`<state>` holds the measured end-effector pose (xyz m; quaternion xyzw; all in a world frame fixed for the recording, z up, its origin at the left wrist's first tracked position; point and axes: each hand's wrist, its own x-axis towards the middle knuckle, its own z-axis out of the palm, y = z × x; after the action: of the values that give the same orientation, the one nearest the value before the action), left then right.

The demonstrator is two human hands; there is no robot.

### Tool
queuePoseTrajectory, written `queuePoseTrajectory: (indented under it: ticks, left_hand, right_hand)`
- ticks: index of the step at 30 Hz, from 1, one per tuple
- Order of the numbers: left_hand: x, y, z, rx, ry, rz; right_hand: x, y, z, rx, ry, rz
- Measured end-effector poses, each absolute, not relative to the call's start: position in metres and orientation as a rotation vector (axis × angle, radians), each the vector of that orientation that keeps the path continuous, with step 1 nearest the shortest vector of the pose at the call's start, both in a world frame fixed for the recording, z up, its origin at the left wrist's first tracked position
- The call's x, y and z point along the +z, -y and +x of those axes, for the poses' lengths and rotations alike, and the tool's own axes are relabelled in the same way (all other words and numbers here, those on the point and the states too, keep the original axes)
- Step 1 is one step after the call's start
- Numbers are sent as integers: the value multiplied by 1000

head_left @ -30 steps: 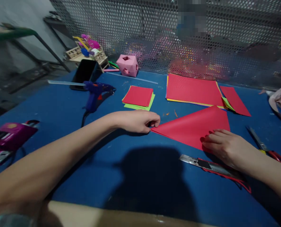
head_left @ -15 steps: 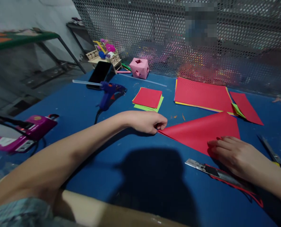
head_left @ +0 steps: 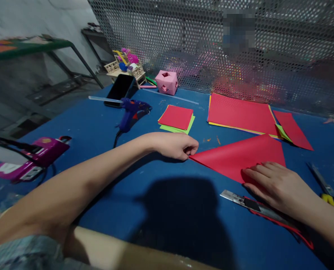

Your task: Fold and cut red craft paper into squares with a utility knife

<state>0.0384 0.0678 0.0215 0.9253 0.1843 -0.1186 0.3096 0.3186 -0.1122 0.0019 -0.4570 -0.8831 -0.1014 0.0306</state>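
A red paper sheet (head_left: 234,155), folded over into a pointed triangular shape, lies on the blue table. My left hand (head_left: 180,145) pinches its narrow left corner between thumb and fingers. Toward the sheet's right side, my right hand (head_left: 270,183) lies on the near folded edge, palm down with fingers stretched out. Just below that hand a box cutter (head_left: 251,204) with red cord rests on the table, its blade pointing left. Beyond my left hand sits a small stack of square papers (head_left: 176,116), red on top with green beneath.
Larger red sheets (head_left: 240,114) and a narrow red piece (head_left: 293,129) lie at the back right. Scissors (head_left: 321,180) are at the right. A blue glue gun (head_left: 129,112), phone (head_left: 120,90), pink paper cube (head_left: 167,82) and purple power strip (head_left: 40,153) stand left. A perforated metal panel (head_left: 195,41) borders the back.
My right hand has slid slightly left along the folded edge of the red sheet. My left hand keeps its pinch on the corner. The view has shifted slightly.
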Motion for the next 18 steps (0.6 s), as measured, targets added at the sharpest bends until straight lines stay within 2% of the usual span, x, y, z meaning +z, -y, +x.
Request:
queuePoseTrajectory:
  ticks: [6, 18]
  left_hand:
    - [22, -67, 39, -300, -484, 2436]
    - [30, -58, 39, -277, -496, 2554]
  right_hand:
    - [4, 111, 315, -379, 2741, -1405]
    - [12, 114, 334, 31, 2792, -1450]
